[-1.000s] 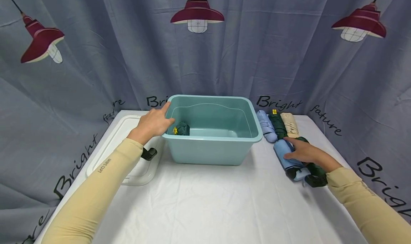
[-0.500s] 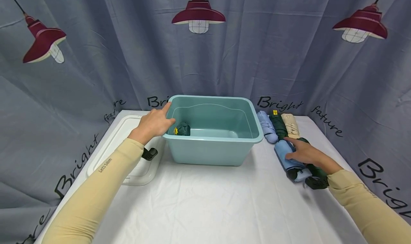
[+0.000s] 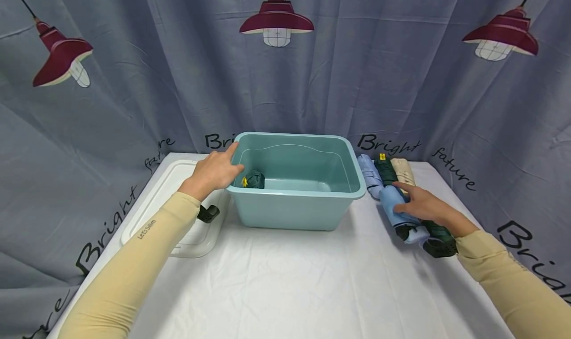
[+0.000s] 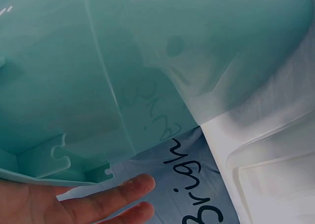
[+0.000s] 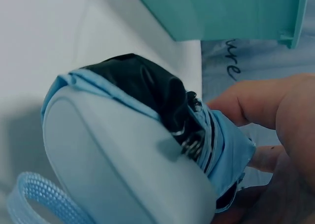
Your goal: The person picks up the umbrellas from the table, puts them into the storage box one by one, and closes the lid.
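A teal plastic bin stands mid-table, with a dark green folded umbrella in its left end. My left hand rests on the bin's left rim with straight fingers, under the bin's wall. To the right of the bin, my right hand grips a light blue folded umbrella that lies on the table. In the right wrist view the thumb and fingers wrap that light blue umbrella, its handle end and wrist strap toward the camera. A second dark green umbrella lies against it, under my wrist.
Three more folded umbrellas lie behind my right hand: pale blue, dark green and beige. A white lid with a black latch lies left of the bin. A grey printed curtain hangs close around the white table.
My right hand has closed on the light blue umbrella and shifted it slightly away from me, toward the bin. The left hand has stayed on the rim.
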{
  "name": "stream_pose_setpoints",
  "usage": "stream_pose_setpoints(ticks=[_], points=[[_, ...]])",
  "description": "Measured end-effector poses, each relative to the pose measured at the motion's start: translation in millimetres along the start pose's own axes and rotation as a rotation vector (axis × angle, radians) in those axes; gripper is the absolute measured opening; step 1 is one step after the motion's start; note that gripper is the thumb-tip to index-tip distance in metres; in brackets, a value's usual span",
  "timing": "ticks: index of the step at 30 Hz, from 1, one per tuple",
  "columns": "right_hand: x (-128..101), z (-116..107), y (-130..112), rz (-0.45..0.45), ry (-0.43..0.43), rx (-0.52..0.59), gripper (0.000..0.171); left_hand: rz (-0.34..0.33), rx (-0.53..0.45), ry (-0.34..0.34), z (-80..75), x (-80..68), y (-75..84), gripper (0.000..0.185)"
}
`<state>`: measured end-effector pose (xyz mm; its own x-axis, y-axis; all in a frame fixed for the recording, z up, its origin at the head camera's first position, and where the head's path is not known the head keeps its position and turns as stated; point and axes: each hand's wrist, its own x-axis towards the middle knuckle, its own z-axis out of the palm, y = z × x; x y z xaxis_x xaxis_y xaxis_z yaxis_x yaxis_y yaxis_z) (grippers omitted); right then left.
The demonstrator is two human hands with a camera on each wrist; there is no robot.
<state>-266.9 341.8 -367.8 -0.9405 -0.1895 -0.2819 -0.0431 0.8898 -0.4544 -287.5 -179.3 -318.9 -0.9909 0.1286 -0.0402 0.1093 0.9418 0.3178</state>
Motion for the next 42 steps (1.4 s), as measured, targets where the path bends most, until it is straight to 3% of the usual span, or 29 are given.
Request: stream_pose_setpoints(ticks=[25, 42], points=[[2, -40, -55, -0.088, 0.093, -0.058, 0.085, -0.005, -0.005, -0.002, 0.7, -0.4, -0.5, 0.078], [6, -68, -93, -0.107, 0.099, -0.047, 0.084, -0.018, -0.004, -0.016, -0.2, 1.1, 0.4, 0.078]])
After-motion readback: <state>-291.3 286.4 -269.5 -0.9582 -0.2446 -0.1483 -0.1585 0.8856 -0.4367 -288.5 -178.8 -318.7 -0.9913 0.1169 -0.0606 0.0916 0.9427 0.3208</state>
